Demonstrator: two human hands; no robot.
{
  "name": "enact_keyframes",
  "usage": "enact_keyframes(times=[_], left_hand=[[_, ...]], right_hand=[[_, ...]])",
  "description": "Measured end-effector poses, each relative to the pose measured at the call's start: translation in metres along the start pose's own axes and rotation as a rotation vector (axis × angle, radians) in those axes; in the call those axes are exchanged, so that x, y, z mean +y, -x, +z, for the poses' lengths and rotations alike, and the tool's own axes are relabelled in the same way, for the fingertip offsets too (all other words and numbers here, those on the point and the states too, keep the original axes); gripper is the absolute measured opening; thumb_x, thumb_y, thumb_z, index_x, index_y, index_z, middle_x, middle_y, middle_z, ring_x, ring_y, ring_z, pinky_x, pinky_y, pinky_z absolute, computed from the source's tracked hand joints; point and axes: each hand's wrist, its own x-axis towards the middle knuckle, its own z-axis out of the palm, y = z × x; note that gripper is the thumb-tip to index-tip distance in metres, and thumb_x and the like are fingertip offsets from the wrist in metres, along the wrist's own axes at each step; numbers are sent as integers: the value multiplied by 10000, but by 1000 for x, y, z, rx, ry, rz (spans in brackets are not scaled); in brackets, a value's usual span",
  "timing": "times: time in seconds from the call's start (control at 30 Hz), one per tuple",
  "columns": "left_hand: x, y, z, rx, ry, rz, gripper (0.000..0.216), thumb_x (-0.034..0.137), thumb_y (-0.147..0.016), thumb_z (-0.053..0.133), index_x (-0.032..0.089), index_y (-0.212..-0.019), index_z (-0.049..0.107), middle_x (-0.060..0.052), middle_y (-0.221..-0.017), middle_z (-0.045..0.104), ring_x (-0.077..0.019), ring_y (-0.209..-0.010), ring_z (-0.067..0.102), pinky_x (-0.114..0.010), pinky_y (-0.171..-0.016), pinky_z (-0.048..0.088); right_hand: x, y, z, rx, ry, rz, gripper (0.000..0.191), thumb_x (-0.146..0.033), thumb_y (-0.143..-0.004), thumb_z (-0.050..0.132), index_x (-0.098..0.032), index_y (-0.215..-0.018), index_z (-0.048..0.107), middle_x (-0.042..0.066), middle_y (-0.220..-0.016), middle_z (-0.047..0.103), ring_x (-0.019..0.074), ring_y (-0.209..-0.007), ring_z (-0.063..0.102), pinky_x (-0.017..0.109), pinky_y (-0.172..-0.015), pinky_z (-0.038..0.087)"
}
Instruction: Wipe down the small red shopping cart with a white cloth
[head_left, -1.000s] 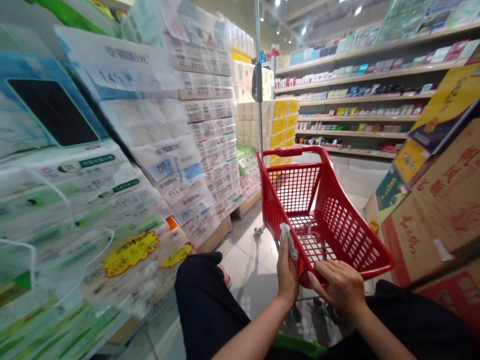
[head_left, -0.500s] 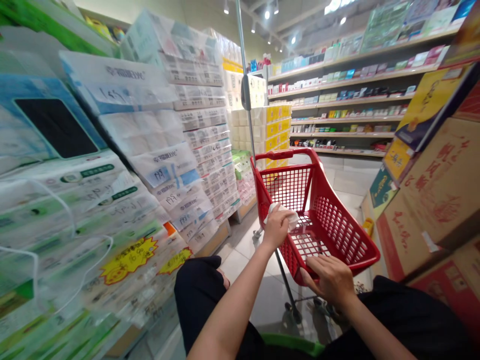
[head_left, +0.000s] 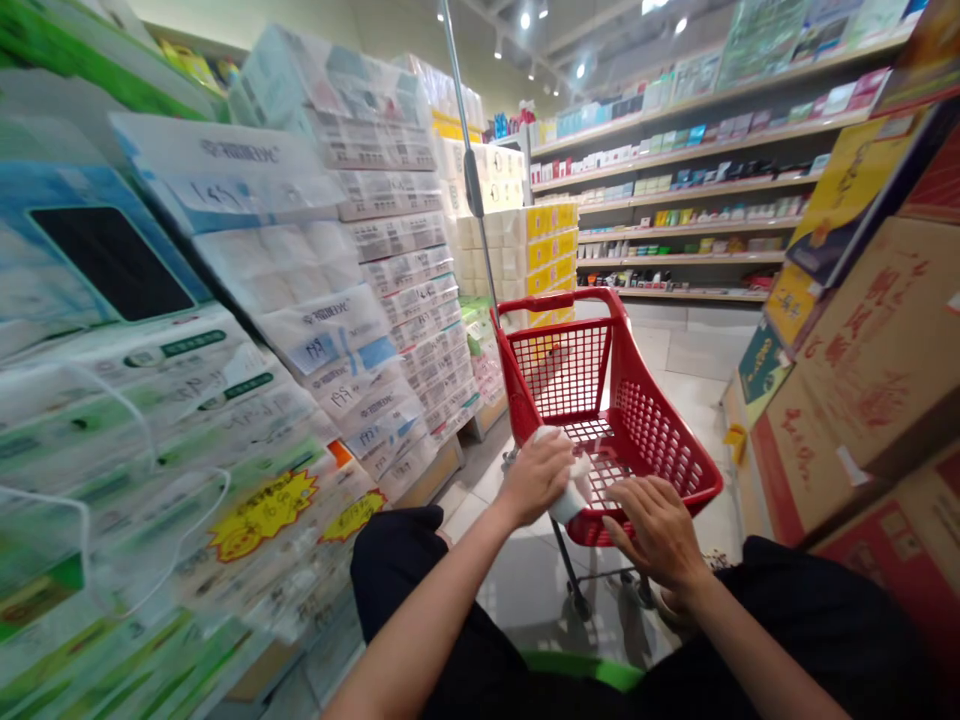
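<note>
A red plastic shopping cart with a perforated basket stands in front of my knees, and nothing lies in its basket. My left hand presses a white cloth or wipe against the near left rim; which of the two it is I cannot tell. At the near rim, my right hand has its fingers stretched out over the edge, with the thumb apart. Whether its fingertips touch the rim is hard to see. A metal pole rises from the cart's far left corner.
Stacked tissue packs line the left side, with a dark-screened phone lying on them beside a white cable. Cardboard boxes stand at the right. Stocked shelves fill the back. Green plastic shows between my legs.
The cart has shifted a little to the left and away. My left hand has slid the white cloth nearer along the rim, and my right hand's fingers have lifted and straightened.
</note>
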Motion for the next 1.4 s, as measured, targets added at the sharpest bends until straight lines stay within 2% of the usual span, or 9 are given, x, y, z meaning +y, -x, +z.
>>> enact_keyframes(times=[0.17, 0.33, 0.5, 0.63, 0.77, 0.93, 1.13, 1.27, 1.4], left_hand=[[-57, -34, -13, 16, -63, -174, 347, 310, -995, 296, 236, -1144, 601, -12, -1475, 427, -198, -1453, 216, -477, -1208, 174], [-62, -34, -2, 94, 38, -244, 343, 269, -1000, 257, 206, -1127, 568, -25, -1531, 339, -179, -1479, 121, -460, -1214, 167], [-5, 14, 2, 87, 123, -260, 385, 289, -1013, 244, 243, -1316, 476, -2, -1599, 167, -190, -1486, 82, -451, -1217, 182], [32, 50, -15, 7, 68, -256, 519, 227, -984, 301, 251, -1498, 236, -32, -1590, 201, -191, -1472, 161, -433, -1216, 215], [16, 64, -45, -87, -93, -189, 568, 173, -936, 380, 233, -1486, 255, -63, -1543, 318, -192, -1436, 267, -428, -1189, 278], [-30, 70, -63, -153, -421, -84, 451, 245, -953, 473, 299, -1391, 378, -19, -1429, 487, -207, -1427, 291, -560, -1208, 24], [-38, 63, -36, -92, -538, -73, 273, 245, -947, 481, 199, -1216, 490, -63, -1188, 614, -197, -1221, 518, -471, -1199, 174], [-15, 43, -9, -69, -488, -135, 215, 244, -946, 456, 176, -1143, 511, -82, -1079, 625, -239, -1068, 564, -432, -1043, 382], [14, 19, 25, -56, -418, -229, 178, 231, -944, 420, 178, -1079, 524, -103, -1012, 614, -266, -966, 569, -442, -906, 444]], right_hand=[[54, 10, -16, -23, 153, 25, 355, -478, -895, 515, -229, -1140, 580, 63, -1150, 650, 270, -1161, 517, 476, -1083, 244], [74, 5, -9, -101, 229, 44, 262, -471, -928, 472, -230, -890, 569, 46, -906, 650, 219, -921, 567, 431, -1066, 291], [60, -11, 1, -153, 266, 61, 255, -459, -938, 462, -228, -864, 540, 43, -861, 621, 215, -878, 545, 426, -1057, 287], [36, -25, 9, -163, 254, 110, 264, -454, -947, 443, -222, -860, 535, 48, -858, 614, 220, -896, 543, 430, -1066, 270], [9, -38, 21, -151, 221, 150, 281, -456, -951, 426, -219, -860, 546, 55, -849, 612, 225, -896, 549, 448, -1067, 268], [-16, -49, 28, -169, 66, 126, 297, -456, -957, 400, -229, -1011, 585, 54, -943, 645, 224, -941, 570, 477, -1113, 227], [-42, -50, 28, -135, -184, 201, 580, -455, -947, 411, -267, -1478, 277, 50, -1407, 501, 227, -1259, 460, 474, -1151, 220], [-55, -48, 32, -108, -262, 199, 704, -464, -928, 448, -268, -1531, 144, 73, -1539, 325, 263, -1359, 354, 476, -1102, 307], [-56, -46, 33, -88, -312, 211, 726, -437, -934, 446, -272, -1541, 83, 105, -1549, 296, 277, -1358, 365, 499, -1069, 349]])
